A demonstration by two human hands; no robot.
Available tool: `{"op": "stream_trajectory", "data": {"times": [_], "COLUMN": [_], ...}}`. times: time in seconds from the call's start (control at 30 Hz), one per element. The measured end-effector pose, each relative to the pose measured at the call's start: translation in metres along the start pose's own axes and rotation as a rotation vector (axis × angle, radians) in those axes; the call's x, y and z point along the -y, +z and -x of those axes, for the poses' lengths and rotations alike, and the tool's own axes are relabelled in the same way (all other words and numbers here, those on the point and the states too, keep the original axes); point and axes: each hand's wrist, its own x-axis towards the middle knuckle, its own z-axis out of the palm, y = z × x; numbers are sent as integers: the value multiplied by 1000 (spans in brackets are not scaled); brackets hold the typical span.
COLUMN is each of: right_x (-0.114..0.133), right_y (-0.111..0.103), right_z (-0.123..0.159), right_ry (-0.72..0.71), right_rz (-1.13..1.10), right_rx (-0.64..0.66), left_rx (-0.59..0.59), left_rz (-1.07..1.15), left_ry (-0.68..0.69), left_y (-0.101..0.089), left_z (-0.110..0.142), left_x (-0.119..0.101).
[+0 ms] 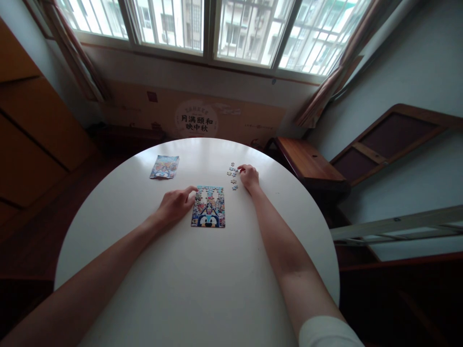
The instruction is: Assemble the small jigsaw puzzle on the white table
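Note:
A jigsaw puzzle (pixel 210 207) lies flat on the white round table, mostly filled, with a blue and white cartoon face at its near end. Pale gaps show in its far half. My left hand (pixel 176 201) rests at its left edge, index finger stretched to the far left corner and thumb apart from it. Several loose puzzle pieces (pixel 234 182) lie to the right of the far end. Over the right side of these pieces is my right hand (pixel 249 176), fingers curled and fingertips together at a piece, which they partly hide.
A printed picture sheet or packet (pixel 164 167) lies at the table's far left. The white table (pixel 173 289) has a curved edge all round. A wooden bench (pixel 307 159) stands beyond its right side, and a printed cardboard panel (pixel 231 108) leans below the window.

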Motion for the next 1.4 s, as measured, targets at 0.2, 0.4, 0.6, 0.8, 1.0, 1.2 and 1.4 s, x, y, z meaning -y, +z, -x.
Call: {"op": "stream_trajectory", "data": {"times": [0.2,0.4,0.6,0.8,1.0,1.2,1.4], "right_x": [0,5,14,8,5,13,18], "right_y": [-11,-46,-53,-44,-46,-45,-28], "right_z": [-5,-8,-5,-5,-5,0,1], "right_ry": [59,16,-62,-102,-138,-125,-208], "right_rz": [-194,-320,-235,-144,-151,-145,-91], "right_rx": [50,229,307,426,450,427,260], "left_rx": [11,-7,-1,-1,-1,-2,-9], "left_rz": [4,-2,6,13,15,17,17], "left_ry": [-2,7,1,10,3,3,13], "left_y": [-2,-1,0,-1,-2,-2,-1], "left_z": [0,0,0,0,1,0,0], "left_x": [-1,0,1,1,0,0,1]}}
